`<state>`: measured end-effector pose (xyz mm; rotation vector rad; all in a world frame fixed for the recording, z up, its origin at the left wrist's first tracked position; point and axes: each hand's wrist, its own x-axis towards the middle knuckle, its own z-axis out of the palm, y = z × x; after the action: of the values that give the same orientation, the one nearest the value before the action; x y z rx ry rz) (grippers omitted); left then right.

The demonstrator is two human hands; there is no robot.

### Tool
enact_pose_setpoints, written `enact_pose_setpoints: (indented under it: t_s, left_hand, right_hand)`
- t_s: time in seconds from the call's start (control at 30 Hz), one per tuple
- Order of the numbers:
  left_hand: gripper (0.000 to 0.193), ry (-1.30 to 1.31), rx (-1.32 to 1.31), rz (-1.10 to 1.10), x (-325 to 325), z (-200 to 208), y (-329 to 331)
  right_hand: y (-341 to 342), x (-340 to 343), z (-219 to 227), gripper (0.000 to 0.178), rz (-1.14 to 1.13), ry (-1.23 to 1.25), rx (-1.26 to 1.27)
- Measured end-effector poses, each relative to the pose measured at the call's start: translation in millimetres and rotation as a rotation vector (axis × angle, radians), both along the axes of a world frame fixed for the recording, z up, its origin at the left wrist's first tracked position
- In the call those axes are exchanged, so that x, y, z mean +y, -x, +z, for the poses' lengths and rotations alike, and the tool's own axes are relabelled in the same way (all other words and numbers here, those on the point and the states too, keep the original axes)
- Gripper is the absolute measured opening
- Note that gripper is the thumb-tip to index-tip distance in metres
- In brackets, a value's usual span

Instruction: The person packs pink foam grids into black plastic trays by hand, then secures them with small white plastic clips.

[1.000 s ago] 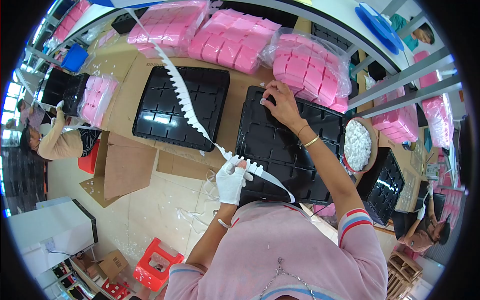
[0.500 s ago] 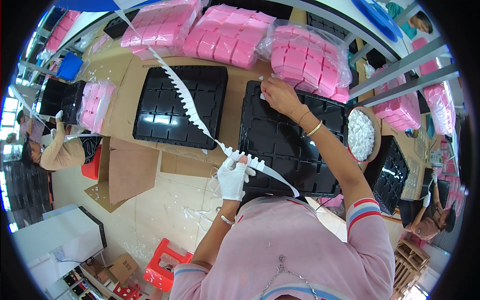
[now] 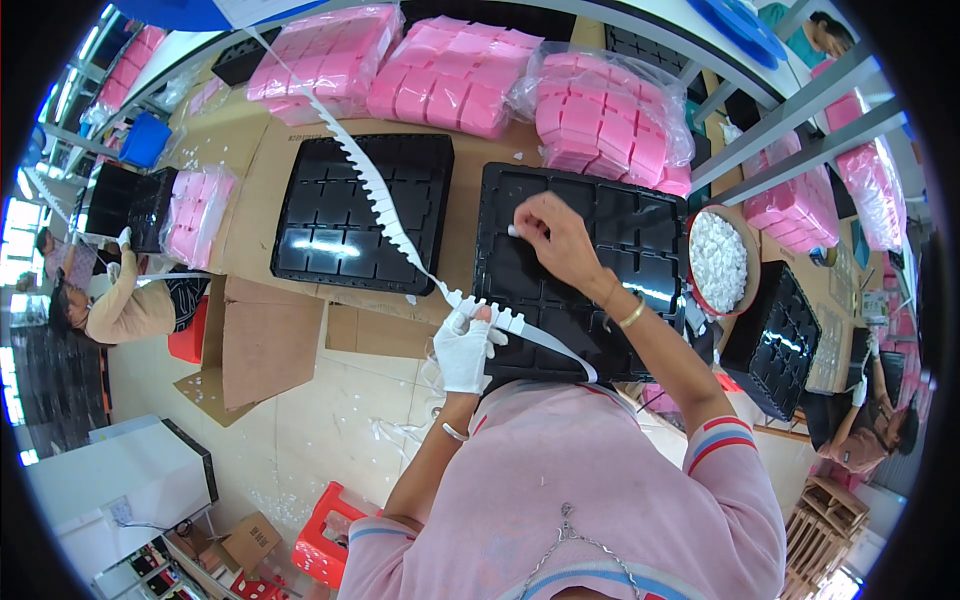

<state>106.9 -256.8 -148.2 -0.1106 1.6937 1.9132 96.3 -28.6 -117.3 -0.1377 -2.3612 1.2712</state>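
Observation:
My left hand (image 3: 463, 352), in a white glove with a bare thumb tip showing, grips a long white notched strip (image 3: 376, 203). The strip rises to the far left, and its short tail hangs over the near edge of a black compartment tray (image 3: 645, 245). Over the far left part of that tray is my bare right hand (image 3: 556, 238), its fingers pinched on a small white piece (image 3: 513, 231). Beside it on the left sits a second black tray (image 3: 350, 205) with similar shallow compartments. A round bowl (image 3: 753, 265) at the right holds many small white pieces (image 3: 717, 258).
Plastic-wrapped pink foam blocks (image 3: 605, 110) line the back of the cardboard-covered table. Grey metal bars (image 3: 770, 130) slant in at the right. Co-workers sit at left (image 3: 130, 300) and right (image 3: 860, 430). A red stool (image 3: 325, 535) and a cardboard box (image 3: 265, 345) stand on the floor.
My right hand has drawn back toward me from the tray's far edge and is now over its compartments. The left hand keeps its hold on the strip, nearly still.

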Motion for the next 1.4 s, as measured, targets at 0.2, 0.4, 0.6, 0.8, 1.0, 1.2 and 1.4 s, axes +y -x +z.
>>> enact_pose_setpoints:
  t_s: [0.2,0.4,0.6,0.8,1.0,1.2,1.4]
  left_hand:
    - [0.024,0.024,-0.007,0.117,-1.3,13.3,-6.4]
    - [0.022,0.024,-0.041,0.116,-6.0,21.7,-14.9]
    - [0.020,0.051,-0.046,0.109,-14.7,27.3,-23.0]
    - [0.019,0.154,0.014,0.240,-60.3,-7.8,-54.8]
    - [0.016,0.266,-0.168,0.172,-103.2,-12.7,-73.6]
    - [0.022,0.157,-0.133,0.178,-97.6,-14.7,-76.2]
    - [0.025,0.122,-0.121,0.134,-80.5,-15.2,-72.4]
  right_hand:
    - [-60.1,-36.2,39.3,0.017,0.213,0.272,-0.379]
    - [-86.5,-51.5,24.7,0.018,0.208,0.073,-0.375]
    - [-95.9,-63.4,25.4,0.012,0.216,0.087,-0.392]
    - [-98.7,-76.8,24.4,0.009,0.248,0.054,-0.383]
    - [-86.0,-73.9,11.1,0.010,0.345,-0.122,-0.472]
    - [-77.2,-80.2,-7.1,0.008,0.343,-0.336,-0.354]
    - [-78.4,-87.9,-10.5,0.007,0.309,-0.396,-0.369]
